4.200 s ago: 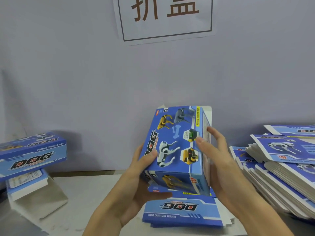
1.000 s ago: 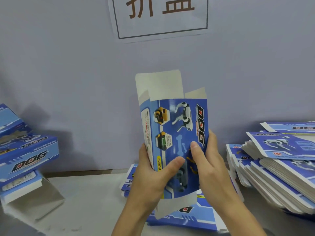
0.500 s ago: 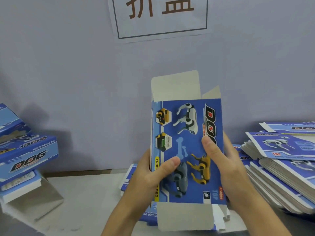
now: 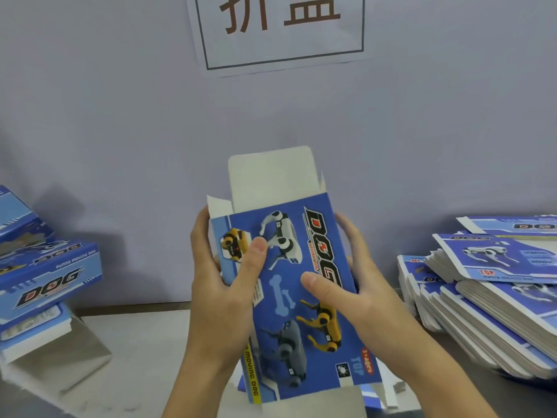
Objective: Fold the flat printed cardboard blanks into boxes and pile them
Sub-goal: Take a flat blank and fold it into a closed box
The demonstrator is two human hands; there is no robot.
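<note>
I hold a blue printed box blank (image 4: pixel 304 324) upright in front of me; it shows toy dogs and the word DOG. It is opened into a sleeve, with white flaps sticking up at the top and down at the bottom. My left hand (image 4: pixel 220 285) grips its left edge, thumb on the front panel. My right hand (image 4: pixel 358 285) grips its right edge, thumb across the front. Flat blanks (image 4: pixel 494 303) lie heaped at the right. Folded boxes (image 4: pixel 45 276) are piled at the left.
More flat blanks (image 4: pixel 373 393) lie on the grey table (image 4: pixel 141 351) under the held blank. A white sign (image 4: pixel 280 31) with two large characters hangs on the pale wall behind. The folded boxes rest on a leaning white cardboard piece (image 4: pixel 60 357).
The blank has gone from nearly flat to an opened sleeve. My hands have slid up and now grip both side edges. The folded box of four seconds ago is gone from my hands.
</note>
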